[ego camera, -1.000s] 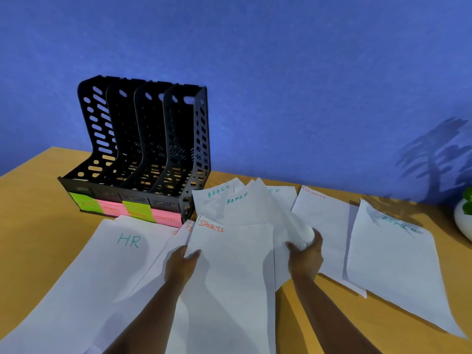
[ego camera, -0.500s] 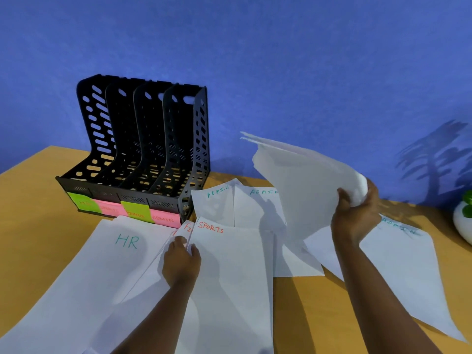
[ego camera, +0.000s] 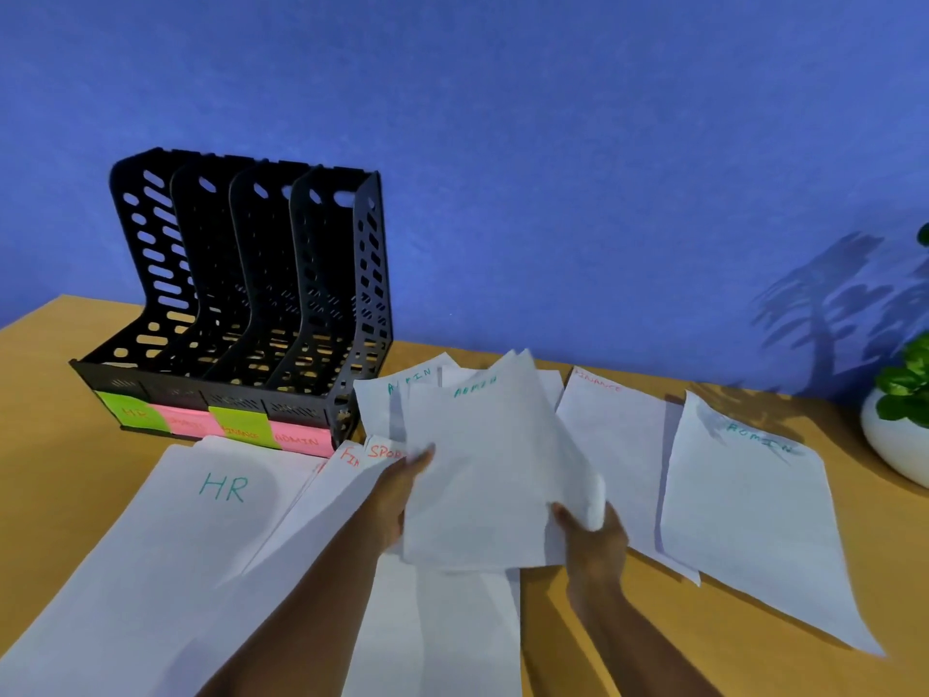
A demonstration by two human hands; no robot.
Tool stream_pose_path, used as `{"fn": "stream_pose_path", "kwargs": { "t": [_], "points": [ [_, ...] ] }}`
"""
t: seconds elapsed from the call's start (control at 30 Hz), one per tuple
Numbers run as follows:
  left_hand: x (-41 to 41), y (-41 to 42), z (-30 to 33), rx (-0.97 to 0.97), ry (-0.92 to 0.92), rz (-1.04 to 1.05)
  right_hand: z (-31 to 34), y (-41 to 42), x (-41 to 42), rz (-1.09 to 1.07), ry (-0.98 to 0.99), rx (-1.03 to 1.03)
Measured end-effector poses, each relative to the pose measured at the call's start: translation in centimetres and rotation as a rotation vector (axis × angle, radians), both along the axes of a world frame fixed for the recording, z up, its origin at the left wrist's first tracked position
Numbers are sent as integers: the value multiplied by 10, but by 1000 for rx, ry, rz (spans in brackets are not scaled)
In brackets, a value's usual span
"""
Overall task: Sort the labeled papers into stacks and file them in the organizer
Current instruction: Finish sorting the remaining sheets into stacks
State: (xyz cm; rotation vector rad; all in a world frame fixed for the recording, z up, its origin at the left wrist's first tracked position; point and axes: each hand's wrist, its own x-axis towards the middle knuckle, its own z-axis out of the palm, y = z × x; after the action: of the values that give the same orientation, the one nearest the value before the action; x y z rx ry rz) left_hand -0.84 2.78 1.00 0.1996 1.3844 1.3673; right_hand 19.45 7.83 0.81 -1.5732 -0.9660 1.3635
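Head view, looking down at a wooden tabletop (ego camera: 60,470) against a blue wall. At centre frame a person holds up a loose bundle of white sheets, the top one marked ADMIN (ego camera: 482,475). The left hand (ego camera: 397,500) steadies the bundle's left edge with fingers fairly straight against the paper; the right hand (ego camera: 595,538) grips its lower right corner, fingers curled around the curled-over sheets.

At left of the frame stands a black four-slot organizer (ego camera: 241,304), its slots apparently empty, with green and pink labels along the front reading HR, a blurred word, FINANCE and ADMIN. Below it lie an HR sheet (ego camera: 176,555) and overlapping sheets whose visible letters begin FIN and SPOR (ego camera: 384,451). Right of centre lie a FINANCE sheet (ego camera: 616,455) and, beside it, another ADMIN sheet (ego camera: 749,520). A potted plant (ego camera: 900,425) sits at the right edge.

Progress appears early: ADMIN papers are being gathered, but one ADMIN sheet remains apart, other categories lie unstacked, and nothing has been filed yet.
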Motion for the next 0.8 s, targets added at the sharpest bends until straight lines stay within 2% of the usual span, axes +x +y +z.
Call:
{"fn": "stream_pose_path", "kwargs": {
  "t": [0.1, 0.27, 0.47, 0.63, 0.8],
  "points": [
    [-4, 1, -12, -220, 272, 16, -3, -7, -1, 9, 129, -138],
    [-9, -6, -28, -409, 390, 54, 0, -5, -6, -170, -2, -242],
    [-11, -6, -30, -425, 386, 76, 7, 10, -23, -223, 54, -342],
    [-12, -8, -29, -410, 332, 105, -2, 10, -24, -215, -106, -374],
    [-12, -6, -28, -408, 338, 97, 5, 19, -35, -172, 20, -392]
  ]
}}
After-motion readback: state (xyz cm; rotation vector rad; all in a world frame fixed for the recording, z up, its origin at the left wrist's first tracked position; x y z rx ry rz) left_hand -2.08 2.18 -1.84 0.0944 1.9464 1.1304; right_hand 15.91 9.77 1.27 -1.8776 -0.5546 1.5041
